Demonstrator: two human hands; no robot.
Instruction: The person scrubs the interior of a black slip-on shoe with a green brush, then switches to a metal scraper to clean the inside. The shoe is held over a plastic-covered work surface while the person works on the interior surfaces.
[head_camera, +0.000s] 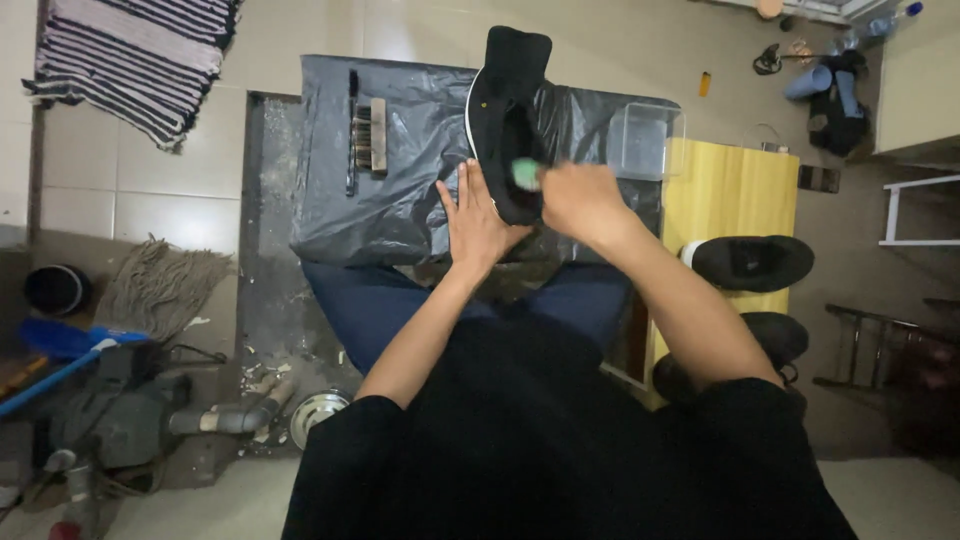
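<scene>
black shoe (505, 110) with white sole edge, left hand (475, 215) fingers spread flat against it, right hand (580, 200) fingers clamped on green brush (525, 174).

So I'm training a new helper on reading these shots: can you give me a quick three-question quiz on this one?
1. True or false: the left hand lies flat against the black shoe.
2. What colour is the small thing held by the right hand? A red, B green, C white.
3. What lies left of the shoe on the black plastic sheet?

Key: 1 true; 2 B, the green item; 3 a brush.
</scene>
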